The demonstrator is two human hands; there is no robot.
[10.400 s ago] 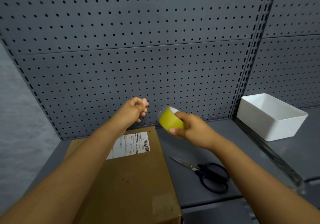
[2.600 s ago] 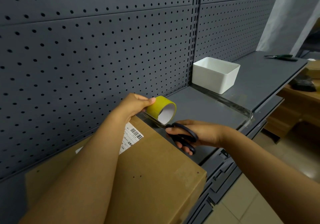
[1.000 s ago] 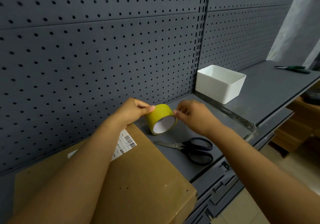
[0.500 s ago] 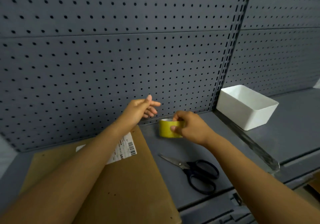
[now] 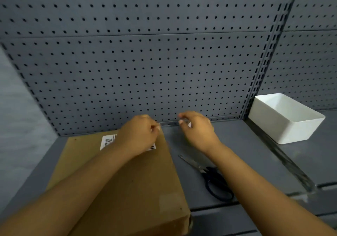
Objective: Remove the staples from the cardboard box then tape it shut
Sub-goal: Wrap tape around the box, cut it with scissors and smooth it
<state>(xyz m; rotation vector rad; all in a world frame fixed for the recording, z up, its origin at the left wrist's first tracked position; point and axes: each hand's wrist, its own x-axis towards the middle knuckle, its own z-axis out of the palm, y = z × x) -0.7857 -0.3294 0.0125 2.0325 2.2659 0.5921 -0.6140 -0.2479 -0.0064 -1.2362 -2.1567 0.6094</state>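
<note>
nearest, a closed brown cardboard box [image 5: 125, 184] lying flat on the grey shelf [image 5: 242, 144], its near right corner at the shelf's front edge. just right of the box, black-handled scissors [image 5: 209, 177] flat on the shelf, blades together and pointing away toward the back. farther along the box top, a white barcode label [image 5: 107, 142], partly covered by the left hand [image 5: 138, 135]. left hand over the far right corner of the box, fingers curled in, thumb and fingertips pressed together; blurred, so cannot tell whether anything is pinched between them. right hand [image 5: 197, 130] beside it over the bare shelf, apart from the box, fingers loosely bent, thumb and forefinger close together; cannot tell if holding anything. off to the right, a white rectangular bin [image 5: 286, 124]. behind everything, grey perforated pegboard [image 5: 145, 62].
</note>
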